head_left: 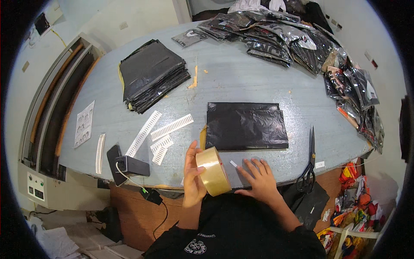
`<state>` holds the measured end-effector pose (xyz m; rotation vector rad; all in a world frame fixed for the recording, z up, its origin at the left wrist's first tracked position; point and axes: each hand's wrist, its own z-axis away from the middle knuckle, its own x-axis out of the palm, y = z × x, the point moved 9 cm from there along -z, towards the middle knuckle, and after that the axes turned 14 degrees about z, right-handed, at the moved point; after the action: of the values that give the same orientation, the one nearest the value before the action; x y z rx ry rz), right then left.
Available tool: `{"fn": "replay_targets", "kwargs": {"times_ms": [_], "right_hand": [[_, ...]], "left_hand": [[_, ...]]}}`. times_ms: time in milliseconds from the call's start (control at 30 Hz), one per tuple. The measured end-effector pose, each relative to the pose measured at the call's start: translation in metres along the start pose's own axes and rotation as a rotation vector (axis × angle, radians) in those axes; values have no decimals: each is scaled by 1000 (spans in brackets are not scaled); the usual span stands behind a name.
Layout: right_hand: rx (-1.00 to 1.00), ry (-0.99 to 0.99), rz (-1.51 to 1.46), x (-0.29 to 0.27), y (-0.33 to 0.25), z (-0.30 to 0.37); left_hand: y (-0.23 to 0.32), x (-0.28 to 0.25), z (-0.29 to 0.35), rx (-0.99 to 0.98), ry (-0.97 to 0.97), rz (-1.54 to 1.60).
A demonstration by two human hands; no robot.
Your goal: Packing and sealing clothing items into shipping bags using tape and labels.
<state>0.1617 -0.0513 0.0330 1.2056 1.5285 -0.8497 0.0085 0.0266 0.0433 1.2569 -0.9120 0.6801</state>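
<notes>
My left hand (192, 177) holds a roll of clear tan packing tape (213, 171) upright at the table's near edge. My right hand (258, 178) lies flat on the grey table (241, 82), fingers spread, just right of the roll. A small strip of tape (233, 163) sits on the table between the roll and my right fingers. Directly beyond both hands lies a folded black plastic bag (246, 126), flat on the table.
Black scissors (309, 162) lie at the right edge. A stack of black bags (151, 74) stands at the back left, shiny packed bags (276, 36) at the back and right. White label strips (166, 129) and a small black device with cable (129, 165) sit left.
</notes>
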Motion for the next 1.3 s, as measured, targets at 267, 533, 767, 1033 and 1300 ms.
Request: {"fn": "replay_targets", "kwargs": {"times_ms": [267,533,767,1033,1300], "right_hand": [[-41,275,-258,-10,11,34],[204,371,-439,-29,42,42],[-42,406,-183,-18,13,49],[35,360,-250,-27,16,37],[-114,450,-147,-16,3,49]], "left_hand": [[-12,-1,-2,-22,-17,-56],[-26,-3,-3,-49,-18,-103],[-23,-6,-3,-34,-14,-83],[-32,-7,-2,-68,-5,-110],[-33,-5,-3,-71,-30,-102]]}}
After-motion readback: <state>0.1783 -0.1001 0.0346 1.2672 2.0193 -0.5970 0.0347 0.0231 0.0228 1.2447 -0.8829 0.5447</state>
